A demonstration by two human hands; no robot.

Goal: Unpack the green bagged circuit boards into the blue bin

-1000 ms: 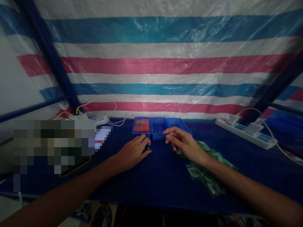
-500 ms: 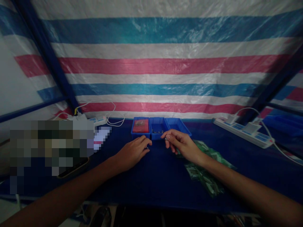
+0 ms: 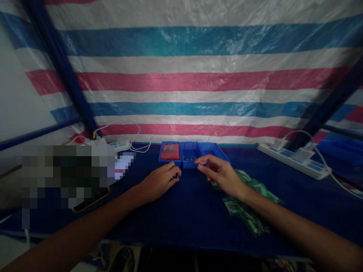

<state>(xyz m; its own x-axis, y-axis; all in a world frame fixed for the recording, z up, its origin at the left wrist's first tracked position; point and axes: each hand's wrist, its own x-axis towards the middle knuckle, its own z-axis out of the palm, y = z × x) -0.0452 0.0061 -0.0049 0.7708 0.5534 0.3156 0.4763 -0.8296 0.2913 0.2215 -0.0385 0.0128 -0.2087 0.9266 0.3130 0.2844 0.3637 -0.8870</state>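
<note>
My left hand (image 3: 160,181) rests on the dark blue table (image 3: 187,211), fingers curled over a small dark part (image 3: 176,176) just in front of the left blue tray (image 3: 169,152), which holds a red packet. My right hand (image 3: 219,173) hovers at the front edge of the middle blue tray (image 3: 190,153), thumb and forefinger pinched on a tiny metal piece I cannot name. A third blue tray (image 3: 212,148) lies behind that hand. Small parts lie in the middle tray.
Green plastic bags (image 3: 246,204) of parts lie under my right forearm. A white power strip (image 3: 295,158) with plugs runs along the right, another strip with cables (image 3: 119,143) at back left. A phone (image 3: 90,198) lies left. A striped tarp hangs behind.
My right hand has drifted slightly left toward the middle tray's front edge, still pinched. My left hand has stayed in place on the table.
</note>
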